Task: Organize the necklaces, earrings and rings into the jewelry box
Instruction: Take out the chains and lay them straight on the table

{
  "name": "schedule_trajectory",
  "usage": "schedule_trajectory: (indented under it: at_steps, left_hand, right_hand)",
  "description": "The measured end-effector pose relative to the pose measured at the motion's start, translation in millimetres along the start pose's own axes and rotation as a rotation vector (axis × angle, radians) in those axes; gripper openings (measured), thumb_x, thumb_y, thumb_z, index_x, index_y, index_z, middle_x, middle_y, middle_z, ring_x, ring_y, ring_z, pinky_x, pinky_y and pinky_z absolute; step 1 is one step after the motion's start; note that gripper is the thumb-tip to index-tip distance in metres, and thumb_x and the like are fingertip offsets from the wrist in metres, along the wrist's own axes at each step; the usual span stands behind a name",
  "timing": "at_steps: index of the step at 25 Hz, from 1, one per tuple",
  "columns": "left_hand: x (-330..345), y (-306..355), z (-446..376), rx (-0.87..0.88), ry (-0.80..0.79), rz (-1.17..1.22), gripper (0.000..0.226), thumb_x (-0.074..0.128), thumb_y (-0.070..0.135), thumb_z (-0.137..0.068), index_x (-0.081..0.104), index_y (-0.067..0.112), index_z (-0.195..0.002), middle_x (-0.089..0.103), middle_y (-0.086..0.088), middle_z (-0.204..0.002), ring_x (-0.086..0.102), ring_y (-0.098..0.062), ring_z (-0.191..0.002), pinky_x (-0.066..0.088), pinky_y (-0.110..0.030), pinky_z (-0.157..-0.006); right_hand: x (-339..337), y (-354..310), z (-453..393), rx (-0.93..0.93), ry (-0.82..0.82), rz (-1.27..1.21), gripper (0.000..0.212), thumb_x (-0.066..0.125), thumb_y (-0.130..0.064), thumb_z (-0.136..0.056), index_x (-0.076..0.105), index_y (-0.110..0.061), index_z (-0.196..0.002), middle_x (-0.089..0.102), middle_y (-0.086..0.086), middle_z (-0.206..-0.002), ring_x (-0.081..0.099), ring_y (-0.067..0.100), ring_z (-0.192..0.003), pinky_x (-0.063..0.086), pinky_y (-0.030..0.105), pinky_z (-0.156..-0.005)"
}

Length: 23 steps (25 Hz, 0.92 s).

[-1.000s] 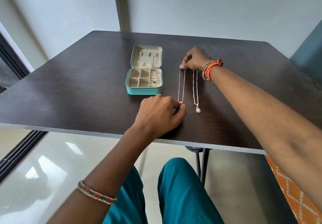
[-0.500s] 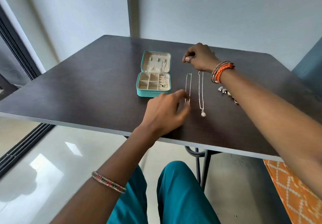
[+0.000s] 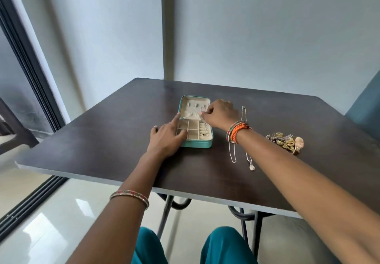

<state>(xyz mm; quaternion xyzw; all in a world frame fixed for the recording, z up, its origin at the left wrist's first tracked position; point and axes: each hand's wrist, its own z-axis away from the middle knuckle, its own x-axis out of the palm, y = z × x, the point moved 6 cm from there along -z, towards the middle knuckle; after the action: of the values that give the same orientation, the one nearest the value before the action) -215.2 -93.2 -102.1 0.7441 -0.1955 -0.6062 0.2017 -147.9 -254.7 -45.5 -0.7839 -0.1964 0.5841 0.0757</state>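
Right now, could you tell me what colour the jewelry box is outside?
Teal box, cream lining; head view.

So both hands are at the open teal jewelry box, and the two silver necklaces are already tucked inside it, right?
Not quite. The left hand and right hand are at the open jewelry box, but the head view shows the two necklaces lying on the table, to the right of the box.

- We found the jewelry box (image 3: 196,144) lying open on the desk (image 3: 102,140), its lid (image 3: 194,107) behind its compartments.
- Our left hand (image 3: 166,140) rested on the box's left edge; our right hand (image 3: 221,115) reached over its right side.
- Two necklaces (image 3: 233,154) lay right of the box, and a heap of jewelry (image 3: 284,141) farther right.
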Motion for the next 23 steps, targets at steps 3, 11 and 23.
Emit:
schedule_trajectory:
  at_steps: [3, 11, 23]
  left_hand:
    - [-2, 5, 1, 0.032, 0.003, -0.013, 0.076, 0.023, 0.041, -0.074, 0.027, 0.020, -0.147, 0.053, -0.016, -0.135, 0.044, -0.026, -0.128, 0.019, -0.042, -0.113]
    - [0, 9, -4, 0.081, 0.093, -0.052, 0.059, 0.026, 0.031, -0.079, 0.037, 0.017, -0.136, 0.059, -0.014, -0.121, 0.048, -0.029, -0.117, 0.021, -0.047, -0.110]
    - [-4, 11, -3, 0.081, 0.154, -0.068, 0.057, 0.024, 0.030, -0.072, 0.046, 0.015, -0.123, 0.062, -0.011, -0.114, 0.052, -0.029, -0.108, 0.027, -0.042, -0.103]
  right_hand:
    - [12, -5, -2, 0.068, -0.048, 0.142, 0.044, 0.061, -0.053, -0.079, 0.069, -0.017, -0.104, 0.057, 0.009, -0.125, 0.040, 0.033, -0.124, 0.032, 0.046, -0.101]
    - [6, -3, -21, 0.169, 0.007, 0.068, 0.025, 0.052, -0.026, -0.089, 0.062, -0.007, -0.102, 0.054, 0.014, -0.123, 0.041, 0.033, -0.121, 0.029, 0.043, -0.100]
    - [-26, -20, -55, 0.030, -0.041, -0.879, 0.029, 0.030, -0.008, -0.100, 0.041, -0.016, -0.075, 0.059, 0.029, -0.118, 0.060, 0.034, -0.107, 0.046, 0.026, -0.063]
